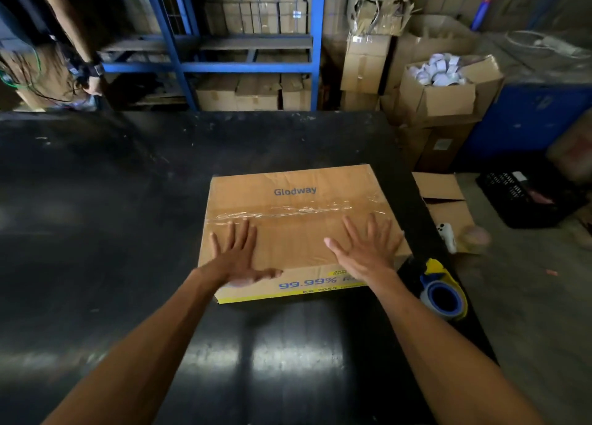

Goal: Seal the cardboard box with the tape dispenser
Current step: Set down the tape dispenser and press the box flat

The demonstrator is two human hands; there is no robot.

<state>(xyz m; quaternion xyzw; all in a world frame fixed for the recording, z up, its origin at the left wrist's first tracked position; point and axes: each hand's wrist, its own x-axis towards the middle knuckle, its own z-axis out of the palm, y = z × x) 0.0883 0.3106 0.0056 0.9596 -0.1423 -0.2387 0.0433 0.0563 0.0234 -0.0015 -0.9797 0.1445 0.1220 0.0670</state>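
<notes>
A closed cardboard box point(294, 181) printed "Glodway" lies on the black table point(112, 200). A strip of clear tape point(288, 211) runs across its top seam, wrinkled in places. My left hand point(238, 255) rests flat on the near left of the lid, fingers spread, fingertips at the tape. My right hand point(368, 248) lies flat on the near right of the lid, fingers spread. Neither hand holds anything. The tape dispenser point(443, 291), yellow and blue with a clear roll, sits on the table by the box's near right corner, just right of my right forearm.
The table's right edge runs close behind the dispenser. An open carton point(445, 203) and a black crate point(525, 197) stand on the floor to the right. Blue shelving point(243, 66) with cartons fills the back. Another person point(48, 56) stands at the far left.
</notes>
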